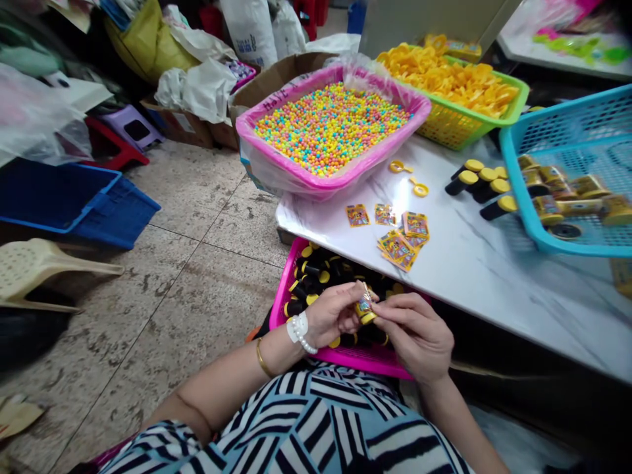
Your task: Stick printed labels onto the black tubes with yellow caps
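Between my two hands is a small capped bottle (365, 308) with a colourful printed label around it and a yellow end. My left hand (338, 311) grips it from the left, fingers curled round its side. The fingertips of my right hand (417, 329) pinch the label side and the yellow end. Just below lies a pink basket (340, 359) on my lap, full of black bottles (309, 283) with yellow caps. On the table nearby are several printed labels (399, 247), some overlapping in a pile.
A pink tub (247, 135) of coloured candy balls stands at the table's left end. Behind are a green basket (516, 108) of yellow plastic parts and a blue basket (530, 217) with labelled bottles. Black bottles (486, 181) and two yellow rings (419, 189) lie on the marbled table (469, 283).
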{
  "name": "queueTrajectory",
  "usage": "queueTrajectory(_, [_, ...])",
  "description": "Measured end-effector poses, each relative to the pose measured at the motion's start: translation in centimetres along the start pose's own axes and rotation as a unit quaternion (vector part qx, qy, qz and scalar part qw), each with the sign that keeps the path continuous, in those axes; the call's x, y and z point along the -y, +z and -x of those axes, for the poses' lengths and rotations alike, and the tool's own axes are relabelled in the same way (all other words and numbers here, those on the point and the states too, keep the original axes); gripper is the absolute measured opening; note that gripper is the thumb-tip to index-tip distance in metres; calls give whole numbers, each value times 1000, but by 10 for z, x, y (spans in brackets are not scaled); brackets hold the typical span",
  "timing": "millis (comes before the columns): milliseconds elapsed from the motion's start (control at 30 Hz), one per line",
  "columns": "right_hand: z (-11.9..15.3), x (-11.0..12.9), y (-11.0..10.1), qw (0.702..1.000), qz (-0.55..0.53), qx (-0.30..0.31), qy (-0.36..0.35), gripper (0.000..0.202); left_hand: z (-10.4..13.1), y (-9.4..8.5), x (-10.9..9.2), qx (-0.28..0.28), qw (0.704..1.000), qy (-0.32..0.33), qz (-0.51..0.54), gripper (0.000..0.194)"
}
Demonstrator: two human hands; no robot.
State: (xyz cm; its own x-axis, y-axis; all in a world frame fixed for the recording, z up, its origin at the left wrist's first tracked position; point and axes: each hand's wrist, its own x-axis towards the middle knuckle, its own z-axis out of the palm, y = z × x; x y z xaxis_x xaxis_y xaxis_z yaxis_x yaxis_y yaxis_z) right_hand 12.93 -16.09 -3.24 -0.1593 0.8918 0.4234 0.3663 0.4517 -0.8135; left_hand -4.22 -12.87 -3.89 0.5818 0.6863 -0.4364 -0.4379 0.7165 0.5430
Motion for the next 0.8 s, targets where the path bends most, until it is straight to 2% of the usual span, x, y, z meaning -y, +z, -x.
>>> queueTrajectory(67, [0,3,-1,1000,5,-5,-3,37,1,0,2,10,1000,-12,-3,53])
queueTrajectory(200, [1,8,-2,998,50,28,-24,41,2,-1,7,-27,999,3,-36,53])
queueTrajectory(333, [4,11,-1,999,42,8,-32,32,4,-4,7,38,997,-42,55,45])
queueTrajectory(400, [7,9,-1,999,40,-9,-18,28,5,-6,6,56,995,-42,65,39])
queueTrajectory(533, [5,8,-1,998,64,16,7,37,5,-9,4,50,997,-41,36,38])
queueTrajectory(667, [1,7,1,997,62,36,-35,38,2,-10,6,44,995,-69,50,43])
queueTrajectory(800, [3,3,5,996,78,20,-42,37,-2,-11,8,-3,998,-55,6,50])
